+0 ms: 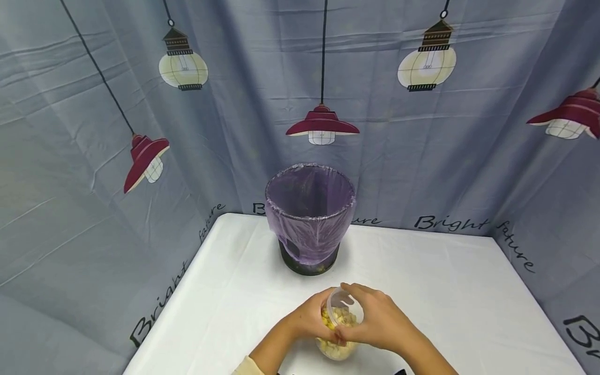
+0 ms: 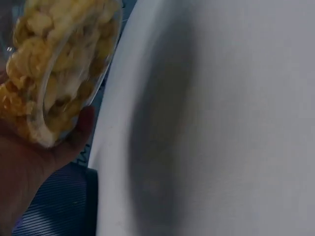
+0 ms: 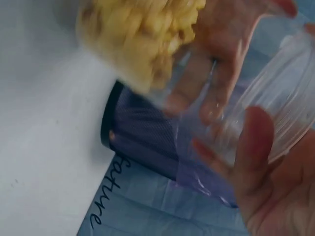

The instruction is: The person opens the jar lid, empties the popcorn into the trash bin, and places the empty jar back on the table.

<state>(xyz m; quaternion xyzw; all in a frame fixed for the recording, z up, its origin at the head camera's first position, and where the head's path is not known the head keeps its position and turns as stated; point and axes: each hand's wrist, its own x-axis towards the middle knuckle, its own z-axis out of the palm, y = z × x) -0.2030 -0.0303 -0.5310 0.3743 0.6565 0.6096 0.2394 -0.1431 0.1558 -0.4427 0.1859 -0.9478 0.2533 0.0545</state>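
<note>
A clear plastic jar [image 1: 336,351] of yellow popcorn [image 3: 142,39] stands tilted between both hands above the white table. My left hand [image 1: 309,316] holds the jar from the left side; in the left wrist view its fingers curl round the base end. From the right, my right hand [image 1: 382,322] grips the clear round lid [image 3: 283,93] at the jar's top, thumb on one side and fingers on the other. Whether the lid is fully off the rim, I cannot tell. Popcorn shows through the clear plastic. Motion blurs the jar in the right wrist view.
Beyond the hands, a dark mesh bin [image 1: 309,268] with a purple liner bag [image 1: 311,237] stands on the white table [image 1: 445,291]. A grey-blue curtain [image 1: 375,172] printed with lamps and lettering hangs behind and around the table.
</note>
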